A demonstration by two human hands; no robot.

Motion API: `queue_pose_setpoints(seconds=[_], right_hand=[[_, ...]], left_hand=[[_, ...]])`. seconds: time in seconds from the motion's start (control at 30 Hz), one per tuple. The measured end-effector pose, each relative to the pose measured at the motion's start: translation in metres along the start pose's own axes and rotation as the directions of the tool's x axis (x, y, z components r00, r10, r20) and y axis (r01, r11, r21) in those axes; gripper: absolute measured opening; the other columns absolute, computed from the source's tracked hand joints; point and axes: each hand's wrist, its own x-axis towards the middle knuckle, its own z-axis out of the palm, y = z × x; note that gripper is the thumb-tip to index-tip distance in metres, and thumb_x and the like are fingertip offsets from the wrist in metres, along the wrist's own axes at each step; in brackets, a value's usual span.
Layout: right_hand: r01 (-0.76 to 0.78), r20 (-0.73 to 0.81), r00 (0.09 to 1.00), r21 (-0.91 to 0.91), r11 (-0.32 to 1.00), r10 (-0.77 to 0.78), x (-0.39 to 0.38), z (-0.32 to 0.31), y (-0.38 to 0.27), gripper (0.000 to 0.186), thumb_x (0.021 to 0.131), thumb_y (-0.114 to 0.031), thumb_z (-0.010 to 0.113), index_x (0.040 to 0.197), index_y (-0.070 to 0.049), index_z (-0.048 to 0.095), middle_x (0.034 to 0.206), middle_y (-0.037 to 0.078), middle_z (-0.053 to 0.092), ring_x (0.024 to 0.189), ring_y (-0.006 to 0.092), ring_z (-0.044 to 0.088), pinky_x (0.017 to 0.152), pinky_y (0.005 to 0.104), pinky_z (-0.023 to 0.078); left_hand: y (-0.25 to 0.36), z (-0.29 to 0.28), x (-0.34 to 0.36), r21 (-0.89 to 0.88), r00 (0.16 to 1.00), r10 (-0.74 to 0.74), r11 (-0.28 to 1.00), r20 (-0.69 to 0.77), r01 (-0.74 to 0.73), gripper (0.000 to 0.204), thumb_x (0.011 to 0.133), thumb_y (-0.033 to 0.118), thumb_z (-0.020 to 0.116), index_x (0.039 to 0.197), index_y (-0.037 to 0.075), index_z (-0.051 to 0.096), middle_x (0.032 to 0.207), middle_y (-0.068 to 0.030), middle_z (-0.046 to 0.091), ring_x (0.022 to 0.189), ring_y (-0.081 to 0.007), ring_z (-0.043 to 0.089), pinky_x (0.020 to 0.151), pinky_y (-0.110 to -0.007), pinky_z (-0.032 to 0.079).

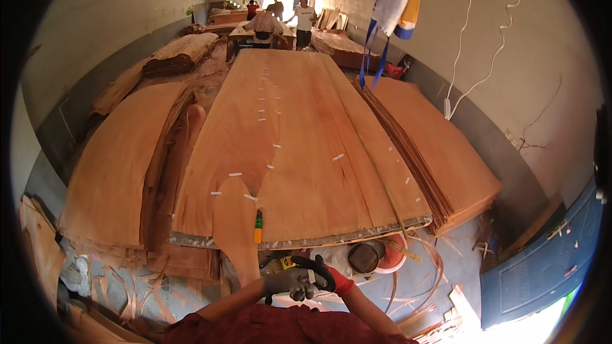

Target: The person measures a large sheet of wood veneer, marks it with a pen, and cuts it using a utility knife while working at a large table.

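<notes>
Close to my body, my left hand (296, 283) in a grey glove meets my right hand (326, 276) in a dark glove with a red cuff. Both hands have curled fingers. A small white strip of tape (312, 276) shows between them, seemingly at the right fingers; what the left fingers hold is hidden. Ahead lies a long wood veneer sheet (306, 153) on a table, with several white tape pieces (236, 174) across its seams. A narrow veneer piece (237, 229) overhangs the near edge. Beside it rests a green and yellow utility knife (258, 227).
Veneer stacks stand left (121, 165) and right (440, 153) of the table. A thin strip (376, 162) runs along the sheet. Below the near edge are a red bucket (393, 255) and veneer scraps. Cloth (400, 0) hangs at upper right. Several people (262, 25) are at the far end.
</notes>
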Motion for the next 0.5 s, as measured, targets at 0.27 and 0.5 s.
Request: queue_pose_setpoints(seconds=[0.27,0.5], right_hand=[[-0.249,-0.054,0.968,-0.18,0.952,0.243,-0.007,0.012,0.01,0.044,0.087,-0.019,0.07,0.129,-0.006,0.061,0.088,-0.004,0.064,0.081,0.0069,0.058,0.071,0.0226,0.048],[-0.352,-0.261,0.936,-0.678,0.646,0.237,-0.016,-0.055,0.07,0.039,0.082,-0.01,0.066,0.121,-0.008,0.065,0.085,-0.003,0.065,0.074,0.0075,0.055,0.068,0.0248,0.047]], left_hand=[[0.071,-0.015,-0.09,-0.142,0.867,0.493,0.856,-0.063,-0.497,0.032,0.098,0.012,0.054,0.126,-0.002,0.055,0.07,-0.0067,0.057,0.053,-0.0116,0.051,0.057,-0.029,0.045],[0.078,-0.052,-0.174,-0.213,0.654,0.73,0.619,-0.199,-0.756,0.026,0.094,0.006,0.052,0.117,-0.006,0.058,0.054,-0.0051,0.049,0.041,-0.0123,0.044,0.052,-0.035,0.046]])
